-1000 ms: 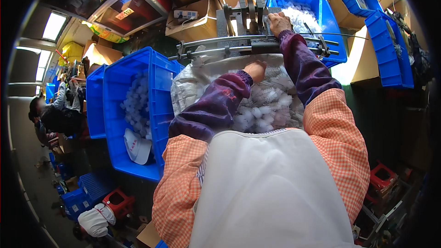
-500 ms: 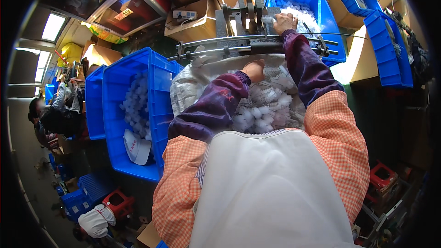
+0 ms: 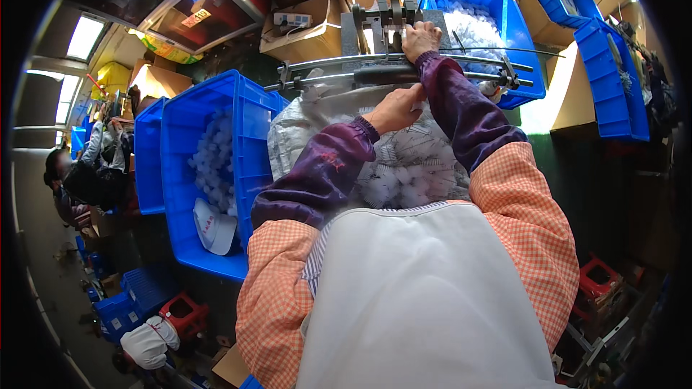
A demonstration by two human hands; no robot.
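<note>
My right hand [image 3: 422, 41] is at the dark metal bench fixture [image 3: 393, 14], its fingers curled down against the fixture's right side; what they grip is hidden. Just below the metal rails [image 3: 389, 74], my left hand [image 3: 396, 109] has its thumb and fingers drawn together near my right sleeve, and anything between them is too small to make out. Beneath my left hand a pale sack [image 3: 288, 137] lies open in front of me. It holds many small white plastic pieces [image 3: 396, 186], among them clear strips with comb-like teeth.
At left stands a blue bin [image 3: 252, 144] with white pieces and a white cap [image 3: 214, 229] in it. Another blue bin [image 3: 519, 36] of white pieces is beyond the rails at right. Cardboard boxes [image 3: 303, 39] stand behind the sack. A person [image 3: 94, 173] is at far left.
My right hand has moved left from the bin side of the fixture onto the fixture. My left hand has risen out of the sack's pieces to just below the rails.
</note>
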